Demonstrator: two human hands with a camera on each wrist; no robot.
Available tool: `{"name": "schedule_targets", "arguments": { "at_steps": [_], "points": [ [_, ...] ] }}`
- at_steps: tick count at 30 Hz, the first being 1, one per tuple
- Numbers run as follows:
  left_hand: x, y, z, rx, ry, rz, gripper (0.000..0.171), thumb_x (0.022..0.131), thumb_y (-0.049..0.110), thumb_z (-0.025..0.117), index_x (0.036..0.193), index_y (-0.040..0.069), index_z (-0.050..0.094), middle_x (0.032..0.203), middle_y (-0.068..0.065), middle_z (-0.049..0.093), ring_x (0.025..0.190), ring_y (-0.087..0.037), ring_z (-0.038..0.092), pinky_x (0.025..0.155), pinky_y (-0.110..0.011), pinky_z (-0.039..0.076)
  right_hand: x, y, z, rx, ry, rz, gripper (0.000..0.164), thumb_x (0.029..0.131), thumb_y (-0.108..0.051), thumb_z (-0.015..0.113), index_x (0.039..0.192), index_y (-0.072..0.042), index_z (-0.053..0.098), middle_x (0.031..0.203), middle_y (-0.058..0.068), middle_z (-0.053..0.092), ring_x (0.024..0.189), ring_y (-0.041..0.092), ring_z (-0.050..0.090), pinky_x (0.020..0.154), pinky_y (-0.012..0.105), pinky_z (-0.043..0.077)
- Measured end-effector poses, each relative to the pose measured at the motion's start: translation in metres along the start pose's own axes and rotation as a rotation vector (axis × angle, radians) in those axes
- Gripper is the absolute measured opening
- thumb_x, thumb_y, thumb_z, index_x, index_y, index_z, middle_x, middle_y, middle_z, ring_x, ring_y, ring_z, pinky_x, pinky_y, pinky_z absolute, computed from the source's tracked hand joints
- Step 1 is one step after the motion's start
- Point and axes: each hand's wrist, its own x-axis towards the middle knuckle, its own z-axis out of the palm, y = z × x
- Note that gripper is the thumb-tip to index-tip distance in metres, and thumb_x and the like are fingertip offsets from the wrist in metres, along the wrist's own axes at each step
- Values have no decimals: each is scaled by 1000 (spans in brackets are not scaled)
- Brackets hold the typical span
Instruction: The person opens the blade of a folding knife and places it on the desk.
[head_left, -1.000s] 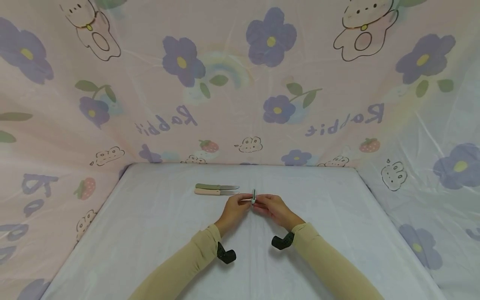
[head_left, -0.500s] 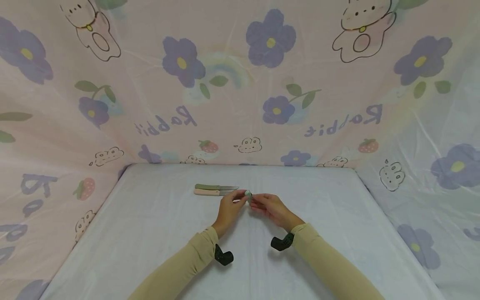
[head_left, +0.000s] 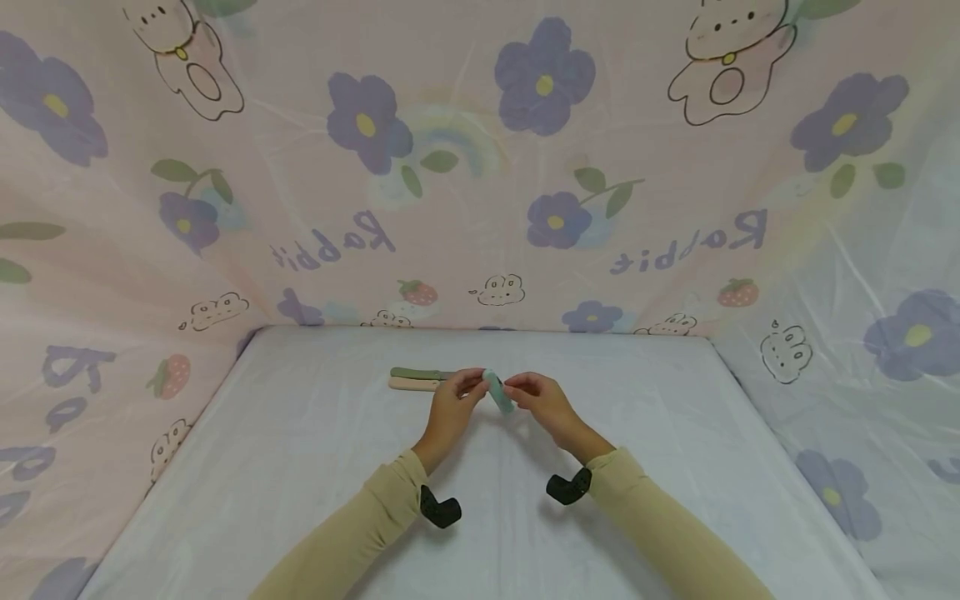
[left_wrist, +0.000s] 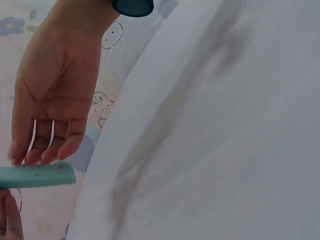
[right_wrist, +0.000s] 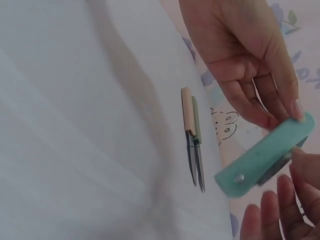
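Note:
A teal folding knife (head_left: pixel 498 392) is held above the table between both hands, its handle tilted. My left hand (head_left: pixel 450 412) grips one end of the handle, with the thumb on it, as the right wrist view shows. My right hand (head_left: pixel 553 410) has thumb and fingertip at the blade (right_wrist: pixel 275 170), which shows partly out along the handle's edge. Its other fingers are loosely curled. In the left wrist view only part of the handle (left_wrist: pixel 37 175) is seen, below the right hand's fingertips, and most of the left hand lies out of frame.
Two opened folding knives, one green (head_left: pixel 414 373) and one beige (head_left: pixel 412 384), lie side by side on the white-covered table (head_left: pixel 300 483), left of the hands. The left hand partly covers their blades in the head view. Patterned cloth (head_left: pixel 450 208) surrounds the table.
The teal knife has turned from nearly edge-on to showing its handle's side. The left hand has moved left and slightly away, now hiding the lying knives' blades. The right hand's fingers have opened somewhat.

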Motion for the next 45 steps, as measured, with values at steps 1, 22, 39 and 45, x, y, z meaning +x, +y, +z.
{"name": "schedule_targets", "arguments": {
  "at_steps": [1, 22, 39, 45],
  "points": [
    [0, 1, -1, -12, -6, 5, 29, 90, 21, 63, 115, 7, 62, 104, -6, 65, 98, -18, 60, 82, -26, 52, -1, -1, 0, -5, 2, -4, 25, 87, -24, 68, 102, -5, 65, 99, 7, 64, 98, 30, 58, 89, 47, 47],
    [-24, 23, -6, -296, -87, -245, 37, 92, 16, 60, 125, -1, 54, 112, -14, 60, 101, -20, 60, 84, -30, 52, -12, 5, 3, 92, -206, 62, 29, 88, -23, 67, 102, 1, 60, 92, 10, 64, 81, 21, 62, 74, 35, 55],
    [-44, 2, -6, -234, -90, -329, 39, 90, 23, 62, 122, 2, 56, 111, -11, 61, 98, -18, 61, 82, -30, 53, -25, 26, 17, 227, -238, 140, 32, 84, -22, 71, 98, 6, 63, 87, 11, 66, 75, 18, 64, 71, 32, 56],
    [-46, 3, -9, -206, -128, -298, 39, 91, 20, 62, 124, 2, 54, 117, -14, 57, 100, -20, 60, 82, -30, 53, -27, 27, 20, 242, -244, 139, 32, 84, -21, 70, 98, 6, 62, 88, 11, 66, 76, 20, 64, 73, 34, 56]
  ]
}}
